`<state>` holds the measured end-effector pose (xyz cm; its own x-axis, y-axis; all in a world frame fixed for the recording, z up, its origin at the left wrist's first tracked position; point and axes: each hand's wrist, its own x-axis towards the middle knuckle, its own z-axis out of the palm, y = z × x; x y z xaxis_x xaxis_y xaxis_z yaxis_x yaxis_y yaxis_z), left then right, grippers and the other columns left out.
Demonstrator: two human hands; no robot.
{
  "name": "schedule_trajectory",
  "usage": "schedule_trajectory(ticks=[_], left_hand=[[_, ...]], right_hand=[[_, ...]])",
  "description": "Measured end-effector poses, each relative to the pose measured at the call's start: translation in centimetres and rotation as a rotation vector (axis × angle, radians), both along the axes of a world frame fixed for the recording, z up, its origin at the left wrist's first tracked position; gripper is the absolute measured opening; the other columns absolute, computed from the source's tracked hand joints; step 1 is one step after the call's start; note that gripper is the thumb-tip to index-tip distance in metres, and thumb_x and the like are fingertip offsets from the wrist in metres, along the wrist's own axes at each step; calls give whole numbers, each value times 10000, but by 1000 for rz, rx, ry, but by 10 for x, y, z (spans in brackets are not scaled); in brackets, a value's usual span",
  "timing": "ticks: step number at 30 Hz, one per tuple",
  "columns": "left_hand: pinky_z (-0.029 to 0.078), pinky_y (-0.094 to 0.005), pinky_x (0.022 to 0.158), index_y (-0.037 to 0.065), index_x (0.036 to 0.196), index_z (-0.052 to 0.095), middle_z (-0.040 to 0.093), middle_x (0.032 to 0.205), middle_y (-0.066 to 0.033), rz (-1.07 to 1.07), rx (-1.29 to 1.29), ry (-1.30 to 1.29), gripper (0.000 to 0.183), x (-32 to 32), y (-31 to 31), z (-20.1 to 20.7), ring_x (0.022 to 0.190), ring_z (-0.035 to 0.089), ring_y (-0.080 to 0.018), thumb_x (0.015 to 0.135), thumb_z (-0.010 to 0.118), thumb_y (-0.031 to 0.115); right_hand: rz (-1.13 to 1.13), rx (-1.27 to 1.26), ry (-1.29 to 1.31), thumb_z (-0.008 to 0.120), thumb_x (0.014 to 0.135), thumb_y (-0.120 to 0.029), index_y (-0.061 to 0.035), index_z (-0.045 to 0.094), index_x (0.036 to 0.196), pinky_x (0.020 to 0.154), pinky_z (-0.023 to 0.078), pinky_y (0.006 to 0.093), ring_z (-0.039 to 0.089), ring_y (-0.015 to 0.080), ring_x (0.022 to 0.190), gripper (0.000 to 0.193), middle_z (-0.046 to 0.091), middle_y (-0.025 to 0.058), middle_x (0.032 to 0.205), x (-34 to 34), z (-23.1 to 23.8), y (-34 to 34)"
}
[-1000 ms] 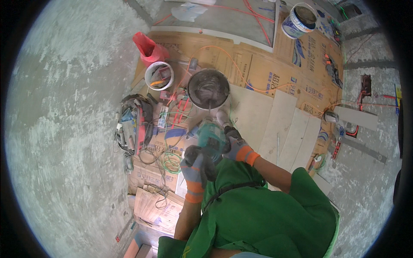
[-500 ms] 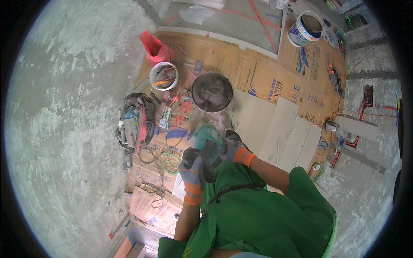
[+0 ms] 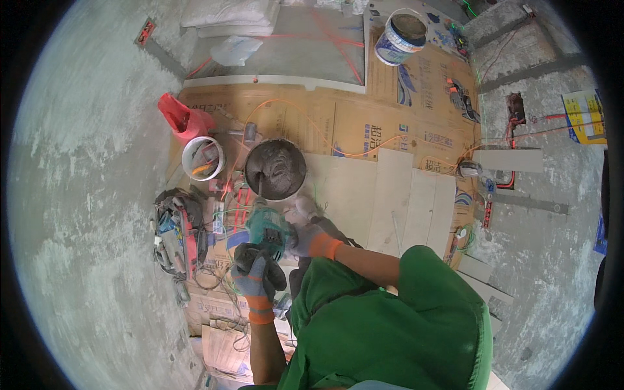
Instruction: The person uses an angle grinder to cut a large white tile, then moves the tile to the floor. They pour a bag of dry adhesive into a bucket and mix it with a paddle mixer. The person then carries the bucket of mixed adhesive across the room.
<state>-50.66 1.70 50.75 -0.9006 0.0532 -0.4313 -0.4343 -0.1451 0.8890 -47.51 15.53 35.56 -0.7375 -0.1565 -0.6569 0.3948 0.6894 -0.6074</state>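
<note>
Both hands grip the teal mixer drill point(image 3: 268, 229): my left hand point(image 3: 255, 273) is wrapped tight round its dark rear handle, on the near side of the black mortar bucket point(image 3: 275, 169), and my right hand point(image 3: 305, 239) clamps the body just beside it. Forearms reach forward, elbows bent, wrists low. The paddle shaft runs from the drill down into the grey mix, and the bucket stands on cardboard sheets point(image 3: 390, 123). I judge the risks so: if the paddle bites thick mortar, the drill could twist in my grip or tip the bucket; cables point(image 3: 221, 214) lying left of the bucket could snag.
</note>
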Motion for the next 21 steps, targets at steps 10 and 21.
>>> schedule_trajectory(ticks=[10, 21], left_hand=[[372, -254, 337, 31, 819, 495, 506, 548, -64, -70, -12, 42, 122, -23, 6, -54, 352, 455, -152, 755, 579, 91], [444, -244, 545, -2, 918, 550, 572, 749, -54, -36, 38, -5, 218, -30, 36, -57, 610, 541, -120, 726, 642, 45]], right_hand=[[-207, -13, 79, 569, 733, -330, -90, 594, 968, 865, 411, 404, 535, 283, 1011, 337, 595, 150, 1017, -28, 14, 23], [-316, 15, 54, 614, 713, -364, -93, 528, 1102, 833, 442, 396, 545, 333, 989, 482, 594, 170, 1010, -22, -8, 45]])
